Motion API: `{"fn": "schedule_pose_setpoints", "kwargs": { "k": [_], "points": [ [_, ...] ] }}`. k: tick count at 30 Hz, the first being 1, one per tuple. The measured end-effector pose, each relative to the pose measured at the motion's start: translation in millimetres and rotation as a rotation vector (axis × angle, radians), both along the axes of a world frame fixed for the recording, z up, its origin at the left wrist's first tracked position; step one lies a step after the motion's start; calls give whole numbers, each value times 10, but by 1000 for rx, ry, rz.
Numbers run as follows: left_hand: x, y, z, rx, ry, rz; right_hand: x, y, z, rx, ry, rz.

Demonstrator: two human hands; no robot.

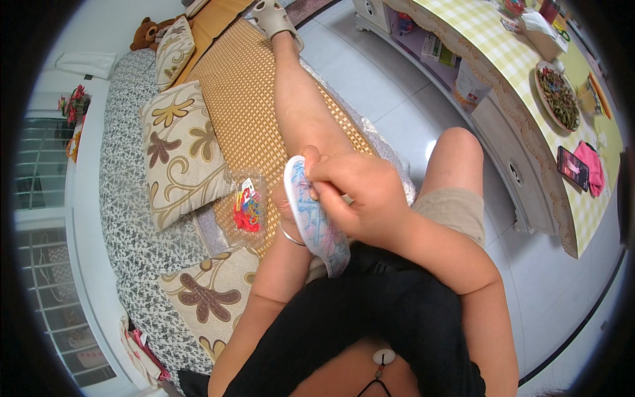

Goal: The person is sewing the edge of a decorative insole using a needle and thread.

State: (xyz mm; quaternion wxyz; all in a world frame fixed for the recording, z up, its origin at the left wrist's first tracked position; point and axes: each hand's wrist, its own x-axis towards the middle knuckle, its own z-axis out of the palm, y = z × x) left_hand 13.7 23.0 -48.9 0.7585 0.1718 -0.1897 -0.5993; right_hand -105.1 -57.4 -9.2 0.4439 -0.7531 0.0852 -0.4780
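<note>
A couch (126,165) topped with a woven mat (228,73) fills the left, a cloth-covered table (585,221) stands at right, and pale tiled floor (367,63) runs between their edges. Before the torso is a white-edged, blue-and-pink pad (327,231) — the partly hidden left hand (283,202) clasps it from behind; the right hand (370,192) pinches closed at its face, anything between the fingertips too small to tell.

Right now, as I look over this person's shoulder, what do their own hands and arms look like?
The left arm and right arm are bare at the forearms, below a black top. A slim silvery bangle circles the left wrist. The right hand wears no glove; much of the left hand is hidden.
</note>
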Motion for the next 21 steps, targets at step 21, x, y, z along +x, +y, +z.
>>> {"fn": "schedule_pose_setpoints", "kwargs": {
  "k": [21],
  "points": [
    [-95, 147, 585, 600, -842, 314, -36, -180, -479, 1035, -16, 594]
  ]
}}
